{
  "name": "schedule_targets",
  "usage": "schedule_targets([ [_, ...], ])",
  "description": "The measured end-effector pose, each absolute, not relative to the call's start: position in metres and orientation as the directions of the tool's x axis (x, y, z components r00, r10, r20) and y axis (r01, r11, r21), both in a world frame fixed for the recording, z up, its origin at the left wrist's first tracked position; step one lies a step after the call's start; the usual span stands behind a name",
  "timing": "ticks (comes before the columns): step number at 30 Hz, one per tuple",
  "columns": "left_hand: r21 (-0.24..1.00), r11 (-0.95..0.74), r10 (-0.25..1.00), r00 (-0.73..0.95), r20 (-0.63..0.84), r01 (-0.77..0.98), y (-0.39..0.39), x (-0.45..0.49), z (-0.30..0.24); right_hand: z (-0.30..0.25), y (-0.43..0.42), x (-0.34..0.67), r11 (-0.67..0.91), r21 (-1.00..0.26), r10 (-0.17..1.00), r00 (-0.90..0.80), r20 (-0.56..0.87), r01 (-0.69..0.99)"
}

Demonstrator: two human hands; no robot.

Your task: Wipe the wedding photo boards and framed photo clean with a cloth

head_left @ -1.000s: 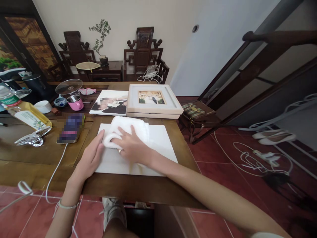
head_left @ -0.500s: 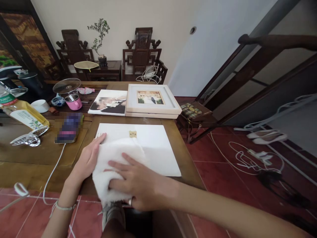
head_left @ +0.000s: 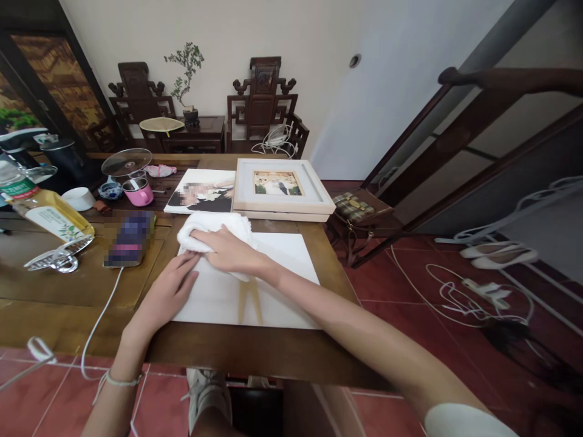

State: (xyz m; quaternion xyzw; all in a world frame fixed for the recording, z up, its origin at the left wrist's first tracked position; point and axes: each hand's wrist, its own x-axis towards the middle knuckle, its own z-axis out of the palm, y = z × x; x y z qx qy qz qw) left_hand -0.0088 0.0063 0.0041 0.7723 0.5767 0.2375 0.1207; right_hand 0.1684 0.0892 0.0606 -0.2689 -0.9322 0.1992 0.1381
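A white board [head_left: 285, 303] lies flat at the table's front, with a tan V-shaped piece [head_left: 249, 300] on its surface. My right hand [head_left: 228, 250] presses a folded white towel [head_left: 239, 226] onto the board's far left part, fingers partly tucked into the fold. The towel covers that corner and the top of the tan piece. My left hand [head_left: 175, 288] rests on the board's left edge with its fingers extended, their tips close to the towel.
Behind the board are a photo panel [head_left: 200, 193] and stacked pale wooden frames [head_left: 314, 203]. On the left lie a phone [head_left: 131, 240] with a white cable, a silver claw clip [head_left: 61, 258], an oil bottle [head_left: 54, 212] and a pink cup [head_left: 138, 194]. A wooden chair [head_left: 483, 91] stands right.
My right hand has moved the towel away from me, from the board's near left to its far left, uncovering the tan piece's lower part. My left hand has shifted slightly nearer.
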Motion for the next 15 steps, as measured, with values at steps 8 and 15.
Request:
schedule_targets([
  [8, 0.445, -0.360, 0.924, 0.246, 0.294, 0.820, 0.012, -0.009, 0.000, 0.060, 0.094, 0.191, 0.758, -0.425, 0.602, -0.782, 0.164, 0.494],
  [15, 0.457, -0.369, 0.929, 0.307, 0.206, 0.809, 0.010, -0.012, -0.001, 0.037, 0.078, 0.292, 0.619, -0.384, 0.773, -0.618, 0.145, 0.685],
])
